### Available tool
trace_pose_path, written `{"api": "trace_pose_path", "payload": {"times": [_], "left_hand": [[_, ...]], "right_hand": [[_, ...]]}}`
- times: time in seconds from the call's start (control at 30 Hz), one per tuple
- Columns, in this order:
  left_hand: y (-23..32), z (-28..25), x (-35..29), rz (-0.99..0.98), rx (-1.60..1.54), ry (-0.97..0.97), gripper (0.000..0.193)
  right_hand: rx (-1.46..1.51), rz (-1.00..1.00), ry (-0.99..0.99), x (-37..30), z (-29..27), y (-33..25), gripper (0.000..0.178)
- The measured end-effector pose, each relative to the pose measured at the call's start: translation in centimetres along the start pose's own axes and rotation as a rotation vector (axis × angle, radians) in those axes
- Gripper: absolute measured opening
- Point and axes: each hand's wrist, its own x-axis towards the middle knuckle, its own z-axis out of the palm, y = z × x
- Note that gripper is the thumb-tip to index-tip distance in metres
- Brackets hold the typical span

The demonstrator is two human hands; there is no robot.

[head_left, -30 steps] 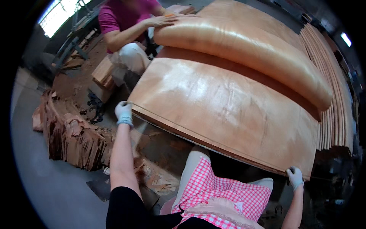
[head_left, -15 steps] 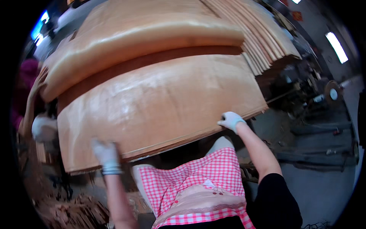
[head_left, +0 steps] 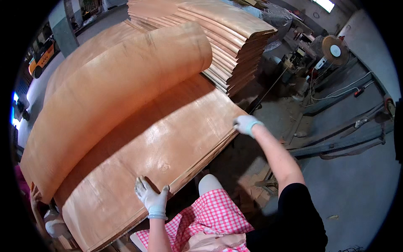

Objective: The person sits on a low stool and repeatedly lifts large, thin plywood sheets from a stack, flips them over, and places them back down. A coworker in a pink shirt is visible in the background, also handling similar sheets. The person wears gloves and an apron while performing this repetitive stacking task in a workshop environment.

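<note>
Broadly, the stack of thin wood sheets (head_left: 168, 147) takes up most of the space before the person, its near edge slanting from lower left up to the right. Across its top arches a large curled sheet (head_left: 121, 75), throwing a dark shadow onto the flat surface in front. Behind to the right stands a tall pile of folded sheets (head_left: 235, 46), and beyond it a metal frame (head_left: 331, 146). A pink checked apron (head_left: 218, 212) covers the person's lap. The gloved left hand (head_left: 152, 197) lies at the near edge, fingers and thumb spread; the gloved right hand (head_left: 247, 125) has curled fingers at the right corner, though I cannot tell whether they pinch a sheet. A co-worker's hand (head_left: 36, 196) is at the curl's lower left end.
</note>
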Motion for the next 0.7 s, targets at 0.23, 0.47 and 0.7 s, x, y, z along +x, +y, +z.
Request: {"api": "trace_pose_path", "payload": {"times": [0.23, 0.47, 0.7], "left_hand": [[0.9, 0.6, 0.4, 0.017, 0.02, -0.015, 0.107], [-0.8, 1.7, -4.4, 0.17, -0.11, 0.118, 0.032], [6.0, -5.4, -8.0, 0.462, -0.771, 0.12, 0.038]], "right_hand": [[0.252, 0.532, 0.255, 4.2, 4.4, 9.8, 0.037], [0.828, 0.218, 0.991, -2.6, 8.3, 1.4, 0.016], [1.158, -0.443, 0.26, -18.6, 8.2, -22.6, 0.009]]}}
